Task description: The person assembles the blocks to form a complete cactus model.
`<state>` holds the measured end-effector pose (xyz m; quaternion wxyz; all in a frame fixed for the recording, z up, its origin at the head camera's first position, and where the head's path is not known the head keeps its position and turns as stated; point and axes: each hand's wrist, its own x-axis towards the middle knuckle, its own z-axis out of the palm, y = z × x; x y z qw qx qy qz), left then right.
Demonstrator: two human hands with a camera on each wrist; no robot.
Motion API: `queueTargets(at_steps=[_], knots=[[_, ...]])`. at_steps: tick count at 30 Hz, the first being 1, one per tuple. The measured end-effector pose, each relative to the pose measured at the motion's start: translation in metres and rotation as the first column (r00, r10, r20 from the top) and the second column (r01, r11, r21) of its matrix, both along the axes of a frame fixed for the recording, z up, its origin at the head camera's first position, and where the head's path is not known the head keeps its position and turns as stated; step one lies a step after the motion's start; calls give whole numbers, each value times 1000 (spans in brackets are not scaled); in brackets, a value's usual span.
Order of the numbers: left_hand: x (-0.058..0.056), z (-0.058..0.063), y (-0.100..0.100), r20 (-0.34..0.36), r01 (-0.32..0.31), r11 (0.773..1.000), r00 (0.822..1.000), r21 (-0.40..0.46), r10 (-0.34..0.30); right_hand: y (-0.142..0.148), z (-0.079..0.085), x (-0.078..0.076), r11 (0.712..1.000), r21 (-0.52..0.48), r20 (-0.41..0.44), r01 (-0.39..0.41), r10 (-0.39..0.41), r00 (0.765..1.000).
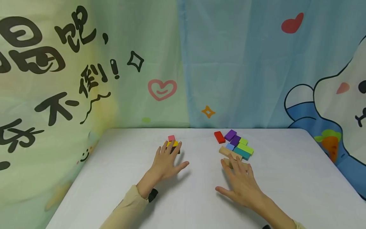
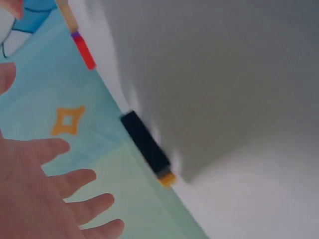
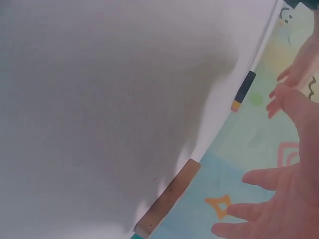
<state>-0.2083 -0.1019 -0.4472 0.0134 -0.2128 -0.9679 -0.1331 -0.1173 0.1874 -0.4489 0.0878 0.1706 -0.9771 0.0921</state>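
Observation:
My left hand (image 1: 166,163) is held over the table with fingers spread, holding nothing. Its fingertips overlap a black block (image 2: 145,142) and a yellow block (image 1: 175,144) in the head view; a pink block (image 1: 171,138) lies just behind them. On the other side, my right hand (image 1: 241,186) also has its fingers extended and nothing in its grasp. Its fingers partly cover two plain wooden blocks (image 1: 228,152). Touching that group are a teal block (image 1: 241,153) and a small blue block (image 1: 230,146).
Behind these lie two purple blocks (image 1: 230,135), two lime green blocks (image 1: 245,149) and a red block (image 1: 219,137). All rest on a white table (image 1: 200,203). A printed curtain (image 1: 237,70) hangs along the table's far edge.

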Motion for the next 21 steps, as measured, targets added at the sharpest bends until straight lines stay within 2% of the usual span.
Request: queueTargets(at_steps=[8,12,21], knots=[[-21,-7,-11,44,-38,998,998,49,36,5,2,-1,1000,-17,55,22,-21,998],[-30,-9,-13,64,-46,998,997,47,43,7,3,-2,1000,-21,60,20,-19,998],[-51,-9,-14,105,25,1000,994,-13,-24,16,7,-9,996,-66,126,52,-44,991]])
